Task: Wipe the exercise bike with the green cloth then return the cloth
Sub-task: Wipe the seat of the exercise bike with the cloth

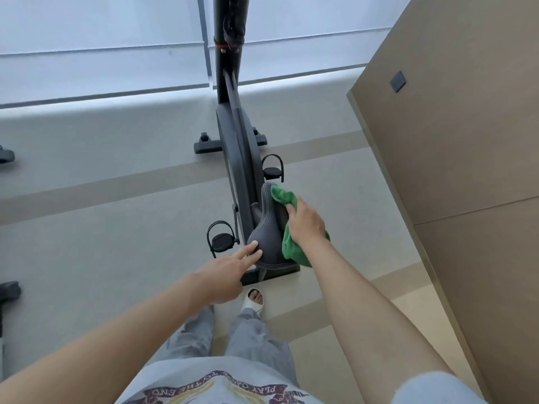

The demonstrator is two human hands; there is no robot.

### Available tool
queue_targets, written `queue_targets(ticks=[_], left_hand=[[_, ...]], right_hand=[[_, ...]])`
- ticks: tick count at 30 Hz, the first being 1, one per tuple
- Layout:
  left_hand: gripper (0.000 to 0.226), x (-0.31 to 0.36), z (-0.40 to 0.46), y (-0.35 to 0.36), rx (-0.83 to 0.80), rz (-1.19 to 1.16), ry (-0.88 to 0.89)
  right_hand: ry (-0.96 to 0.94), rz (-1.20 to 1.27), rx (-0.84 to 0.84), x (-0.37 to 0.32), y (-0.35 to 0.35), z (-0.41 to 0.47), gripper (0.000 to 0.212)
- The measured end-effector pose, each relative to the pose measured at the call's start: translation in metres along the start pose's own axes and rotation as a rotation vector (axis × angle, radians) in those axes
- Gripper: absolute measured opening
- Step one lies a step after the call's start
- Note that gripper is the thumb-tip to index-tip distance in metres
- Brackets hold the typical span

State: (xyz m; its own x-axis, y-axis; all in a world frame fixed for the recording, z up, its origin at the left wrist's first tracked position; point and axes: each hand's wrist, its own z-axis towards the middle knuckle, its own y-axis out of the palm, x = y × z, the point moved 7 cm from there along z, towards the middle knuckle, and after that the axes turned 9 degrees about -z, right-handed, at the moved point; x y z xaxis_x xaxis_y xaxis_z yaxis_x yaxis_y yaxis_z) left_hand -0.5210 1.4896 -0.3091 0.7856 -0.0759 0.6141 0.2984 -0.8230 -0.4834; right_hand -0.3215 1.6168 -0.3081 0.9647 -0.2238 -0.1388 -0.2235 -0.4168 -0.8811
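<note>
Green cloth (291, 243) is pressed by the right hand (306, 221) against the right flank of the exercise bike (236, 135) saddle (267, 228), whose long axis runs away from the person toward the frame. Left hand (226, 275), empty with two fingers extended, touches the saddle's near left edge; the right hand carries the wiping, likely forward along the saddle.
</note>
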Motion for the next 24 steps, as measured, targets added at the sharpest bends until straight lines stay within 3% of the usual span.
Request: queue_targets(ticks=[2, 7, 13, 17, 21, 24], left_hand=[[0.099, -0.002, 0.001, 0.001, 0.006, 0.003, 0.000], [0.096, -0.002, 0.002, 0.000, 0.039, 0.026, 0.016], [0.096, 0.000, 0.001, -0.002, 0.029, 0.012, 0.018], [0.095, 0.000, -0.001, -0.003, 0.025, -0.009, 0.025], [0.095, 0.001, -0.002, -0.004, 0.022, -0.012, 0.027], [0.094, 0.001, -0.003, -0.004, 0.030, -0.010, 0.029]], right_hand=[[0.028, 0.048, -0.083, 0.005, -0.003, 0.012, 0.045], [-0.014, -0.030, 0.046, 0.010, 0.003, -0.021, 0.058], [0.031, -0.010, 0.054, 0.039, 0.026, -0.078, 0.065], [0.097, 0.230, 0.123, 0.067, -0.016, -0.076, 0.054], [0.162, 0.323, 0.269, 0.085, -0.073, -0.073, 0.051], [0.135, 0.400, 0.282, 0.073, -0.093, -0.065, 0.052]])
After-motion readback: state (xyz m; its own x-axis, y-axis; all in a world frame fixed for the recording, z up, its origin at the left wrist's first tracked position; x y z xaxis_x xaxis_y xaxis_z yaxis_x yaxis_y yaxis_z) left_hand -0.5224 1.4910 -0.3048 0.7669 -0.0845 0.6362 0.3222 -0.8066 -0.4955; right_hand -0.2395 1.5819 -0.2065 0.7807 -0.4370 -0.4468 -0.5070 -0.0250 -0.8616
